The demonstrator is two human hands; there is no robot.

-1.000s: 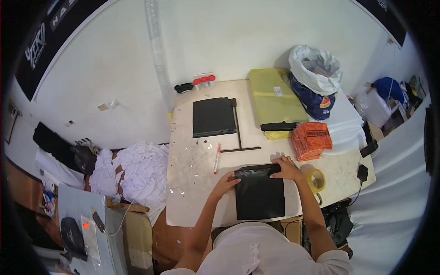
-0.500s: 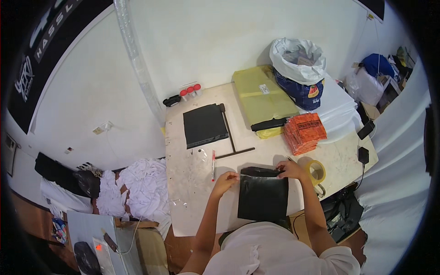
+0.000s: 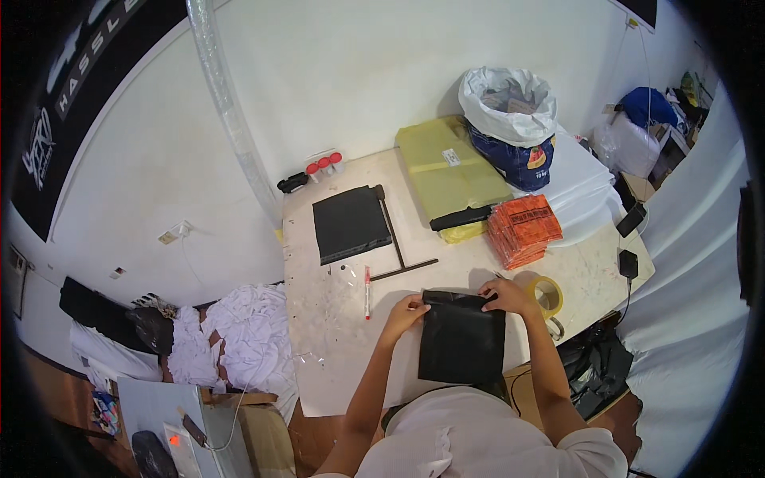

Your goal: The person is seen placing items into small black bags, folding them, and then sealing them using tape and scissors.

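A flat black plastic bag (image 3: 462, 346) lies at the near edge of the table, in front of my body. My left hand (image 3: 407, 314) pinches its far left corner. At the far right corner my right hand (image 3: 510, 298) is closed on the bag's top edge, fingertips pressing on the fold. A thin dark tip shows by the right hand's fingers; I cannot make out what it is. Farther left lies a stack of similar black bags (image 3: 352, 223), with a dark T-shaped metal bar (image 3: 396, 243) along its right side. A red and white marker (image 3: 367, 293) rests between the stack and my left hand.
A yellow tape roll (image 3: 559, 296) stands right of my right hand. Behind are bundled orange packets (image 3: 522, 231), a yellow wrapped package (image 3: 450, 175), a blue and white sack (image 3: 510, 127) and white sheets (image 3: 582, 187). Red-capped containers (image 3: 324, 166) stand at the back left. White cloth (image 3: 251, 334) is heaped beside the table.
My left hand has moved slightly right onto the bag's far left corner. The bag's top strip, raised and creased before, now lies flatter. The whole view has shifted a little.
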